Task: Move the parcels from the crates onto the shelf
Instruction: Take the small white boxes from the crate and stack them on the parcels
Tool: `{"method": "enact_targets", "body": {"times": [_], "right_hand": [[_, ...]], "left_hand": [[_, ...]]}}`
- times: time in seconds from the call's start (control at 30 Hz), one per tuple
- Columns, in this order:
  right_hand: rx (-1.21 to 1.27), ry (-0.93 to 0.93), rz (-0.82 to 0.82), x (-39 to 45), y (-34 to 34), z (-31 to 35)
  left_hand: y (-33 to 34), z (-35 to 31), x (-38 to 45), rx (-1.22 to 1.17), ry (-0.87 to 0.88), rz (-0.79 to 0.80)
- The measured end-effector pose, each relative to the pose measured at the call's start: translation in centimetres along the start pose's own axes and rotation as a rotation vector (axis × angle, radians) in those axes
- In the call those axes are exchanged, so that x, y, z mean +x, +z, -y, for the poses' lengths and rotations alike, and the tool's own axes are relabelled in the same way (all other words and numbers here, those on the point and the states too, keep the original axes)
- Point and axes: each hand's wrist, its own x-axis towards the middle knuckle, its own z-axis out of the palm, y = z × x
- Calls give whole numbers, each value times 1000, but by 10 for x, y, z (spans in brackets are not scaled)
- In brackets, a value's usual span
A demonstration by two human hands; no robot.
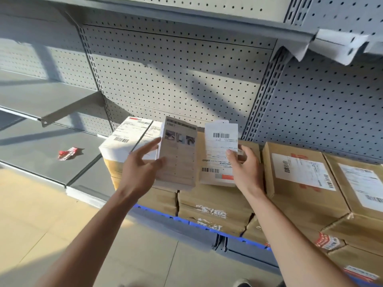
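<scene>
My left hand holds a flat tan box with small pictures on its face, thumb on the front and index finger along its left edge. My right hand pinches a small white parcel with a barcode label, thumb on its front. Both are held upright over the cardboard parcels stacked on the bottom shelf. A white-wrapped parcel lies on that stack behind my left hand.
Larger brown boxes with shipping labels fill the shelf to the right. A crumpled red wrapper lies on the grey shelf to the left. A pegboard back wall and upper shelves rise behind. My shoe tip shows below.
</scene>
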Motion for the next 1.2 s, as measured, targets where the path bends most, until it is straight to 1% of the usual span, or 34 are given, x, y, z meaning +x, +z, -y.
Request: {"method": "enact_targets", "body": {"times": [0.23,0.37,0.53,0.7,0.83,0.9,1.0,1.13,1.2], "right_hand": [[-89,4,41,1,18,13],[-135,-3,45,-6,17,19],[-196,-5,59,-13,8,23],[-229,75,117,-9,5,11],[-279,74,129,-7,1,9],[-297,45,129,-7,1,11],[-281,-79,128,-18,0,26],[-247,-301,241,-49,3,55],[-234,-377,305,-64,8,66]], "left_hand": [[-2,3,5,-30,13,-11],[2,1,2,-18,28,-21],[5,-2,-5,20,-3,16],[6,-5,-11,12,-7,26],[9,-4,-12,3,-10,22],[10,-3,-11,-5,-8,25],[11,-6,-11,-29,3,11],[14,-8,-11,-92,5,-40],[15,-8,-12,-128,3,-61]]}}
